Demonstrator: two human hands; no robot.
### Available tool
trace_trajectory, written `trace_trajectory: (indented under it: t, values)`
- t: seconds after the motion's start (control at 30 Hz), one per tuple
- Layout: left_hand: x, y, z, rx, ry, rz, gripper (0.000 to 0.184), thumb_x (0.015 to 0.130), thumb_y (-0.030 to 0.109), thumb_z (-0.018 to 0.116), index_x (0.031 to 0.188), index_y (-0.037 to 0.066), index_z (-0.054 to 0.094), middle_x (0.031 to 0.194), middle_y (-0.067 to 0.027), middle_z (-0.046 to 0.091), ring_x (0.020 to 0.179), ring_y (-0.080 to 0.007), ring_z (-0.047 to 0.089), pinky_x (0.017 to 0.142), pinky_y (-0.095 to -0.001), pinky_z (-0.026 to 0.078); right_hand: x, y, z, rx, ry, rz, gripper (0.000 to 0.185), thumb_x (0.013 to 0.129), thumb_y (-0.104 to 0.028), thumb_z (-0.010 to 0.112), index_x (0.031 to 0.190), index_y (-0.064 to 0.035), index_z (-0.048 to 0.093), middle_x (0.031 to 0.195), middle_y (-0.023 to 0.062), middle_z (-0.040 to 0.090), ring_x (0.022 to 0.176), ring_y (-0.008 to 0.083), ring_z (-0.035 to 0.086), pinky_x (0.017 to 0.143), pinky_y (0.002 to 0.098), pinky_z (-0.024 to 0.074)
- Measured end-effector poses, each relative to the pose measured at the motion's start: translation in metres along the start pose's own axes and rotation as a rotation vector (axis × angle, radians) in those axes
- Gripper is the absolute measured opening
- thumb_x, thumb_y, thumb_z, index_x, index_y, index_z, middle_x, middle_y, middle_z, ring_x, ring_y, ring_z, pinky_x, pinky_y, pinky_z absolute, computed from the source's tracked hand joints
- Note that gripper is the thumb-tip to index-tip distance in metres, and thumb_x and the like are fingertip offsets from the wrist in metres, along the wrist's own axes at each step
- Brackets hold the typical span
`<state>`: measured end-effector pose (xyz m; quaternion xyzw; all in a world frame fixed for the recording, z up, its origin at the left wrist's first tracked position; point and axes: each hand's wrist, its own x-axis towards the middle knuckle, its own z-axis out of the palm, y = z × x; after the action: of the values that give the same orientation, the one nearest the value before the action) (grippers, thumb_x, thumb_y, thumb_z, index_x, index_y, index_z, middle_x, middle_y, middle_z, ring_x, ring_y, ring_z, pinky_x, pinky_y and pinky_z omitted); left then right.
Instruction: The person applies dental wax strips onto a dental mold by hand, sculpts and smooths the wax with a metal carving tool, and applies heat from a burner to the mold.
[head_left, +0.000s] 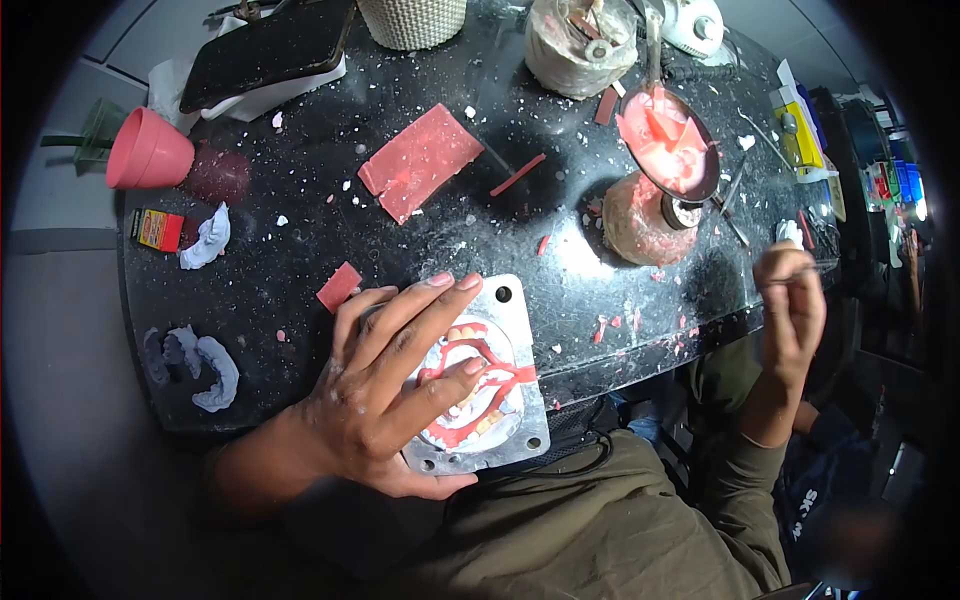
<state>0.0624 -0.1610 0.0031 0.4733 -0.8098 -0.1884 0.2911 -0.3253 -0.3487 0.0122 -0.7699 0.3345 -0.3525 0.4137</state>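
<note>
My left hand (385, 390) is spread over a metal dental flask (515, 330) at the table's front edge, its thumb at the lower rim, gripping it. White plaster fills the flask, bearing red wax strips (480, 425) and cream-coloured artificial teeth (489, 421). One finger lies over the middle of the wax. Off to the right, my right hand (790, 310) is raised with its fingers pinched on a thin dark tool, mostly hidden by the fingers. Closest to that hand is a wax-coated burner (645, 225), under a pan (712, 165) of melted pink wax (675, 145).
A pink wax sheet (425, 160), a smaller wax piece (340, 285) and a thin wax strip (518, 175) lie on the black table. Left are a pink pot (150, 150), a small box (157, 230) and white moulded arches (215, 375). Metal tools (735, 180) lie right.
</note>
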Motion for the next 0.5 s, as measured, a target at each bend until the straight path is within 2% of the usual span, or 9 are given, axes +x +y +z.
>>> trace_trajectory:
  t: [0.03, 0.1, 0.2, 0.3, 0.37, 0.4, 0.43, 0.5]
  values:
    - [0.000, 0.000, 0.000, 0.001, 0.006, -0.002, 0.071, 0.065, 0.057, 0.081, 0.111, 0.006, 0.066, 0.145, -0.0357, 0.051, 0.131, -0.0455, 0.051, 0.106, -0.0554, 0.034, 0.000, 0.000, 0.006, 0.291, 0.098, 0.000, 0.022, 0.103, -0.020, 0.061, 0.108, -0.0027, 0.050, 0.094, 0.0044, 0.046, 0.080, 0.0129, 0.042, 0.075, 0.0295, 0.0387]
    - [-0.001, 0.000, 0.001, 0.002, 0.008, -0.004, 0.070, 0.065, 0.057, 0.081, 0.111, 0.006, 0.067, 0.144, -0.0355, 0.051, 0.131, -0.0453, 0.051, 0.105, -0.0552, 0.034, 0.003, -0.021, 0.028, 0.475, 0.138, 0.013, 0.030, 0.103, -0.030, 0.063, 0.109, -0.0051, 0.048, 0.089, 0.0024, 0.043, 0.074, 0.0118, 0.043, 0.069, 0.0308, 0.0419]
    - [-0.001, 0.000, 0.001, 0.001, 0.016, 0.000, 0.069, 0.065, 0.056, 0.081, 0.109, 0.006, 0.067, 0.144, -0.0351, 0.052, 0.131, -0.0450, 0.052, 0.105, -0.0550, 0.035, -0.002, -0.034, 0.062, 0.670, 0.080, 0.078, 0.036, 0.101, -0.039, 0.066, 0.097, -0.0084, 0.047, 0.083, 0.0009, 0.044, 0.067, 0.0117, 0.046, 0.061, 0.0343, 0.0503]
    - [-0.002, 0.000, 0.002, -0.006, 0.028, 0.000, 0.068, 0.065, 0.055, 0.081, 0.109, 0.005, 0.067, 0.143, -0.0351, 0.053, 0.130, -0.0451, 0.052, 0.105, -0.0552, 0.035, -0.005, -0.047, 0.096, 0.755, 0.060, 0.076, 0.037, 0.100, -0.037, 0.068, 0.093, -0.0055, 0.049, 0.073, 0.0030, 0.049, 0.052, 0.0113, 0.049, 0.055, 0.0350, 0.0531]
    - [-0.002, 0.000, 0.002, -0.005, 0.035, -0.003, 0.067, 0.065, 0.055, 0.081, 0.108, 0.005, 0.067, 0.143, -0.0351, 0.053, 0.130, -0.0453, 0.052, 0.105, -0.0556, 0.035, -0.010, -0.043, 0.101, 0.732, -0.030, 0.074, 0.035, 0.101, -0.032, 0.069, 0.093, -0.0025, 0.051, 0.068, 0.0067, 0.056, 0.045, 0.0118, 0.050, 0.054, 0.0359, 0.0561]
    - [-0.002, 0.000, 0.002, -0.011, 0.038, 0.004, 0.067, 0.066, 0.054, 0.080, 0.108, 0.004, 0.067, 0.143, -0.0352, 0.053, 0.129, -0.0454, 0.053, 0.105, -0.0558, 0.035, -0.011, -0.045, 0.104, 0.678, -0.048, 0.086, 0.034, 0.100, -0.027, 0.070, 0.094, 0.0005, 0.052, 0.069, 0.0116, 0.062, 0.046, 0.0139, 0.056, 0.056, 0.0365, 0.0590]
    - [-0.002, -0.001, 0.002, -0.016, 0.041, 0.011, 0.066, 0.066, 0.054, 0.080, 0.108, 0.004, 0.067, 0.142, -0.0353, 0.054, 0.129, -0.0455, 0.053, 0.104, -0.0561, 0.035, -0.015, -0.051, 0.107, 0.581, -0.045, 0.135, 0.032, 0.100, -0.024, 0.071, 0.097, 0.0021, 0.053, 0.074, 0.0171, 0.065, 0.056, 0.0182, 0.065, 0.061, 0.0370, 0.0602]
    - [-0.001, 0.000, 0.002, -0.014, 0.049, 0.008, 0.066, 0.067, 0.054, 0.079, 0.108, 0.004, 0.067, 0.142, -0.0354, 0.054, 0.129, -0.0455, 0.053, 0.104, -0.0561, 0.036, -0.010, -0.065, 0.132, 0.624, -0.004, 0.037, 0.032, 0.098, -0.023, 0.072, 0.099, 0.0025, 0.053, 0.077, 0.0199, 0.067, 0.068, 0.0224, 0.071, 0.068, 0.0371, 0.0609]
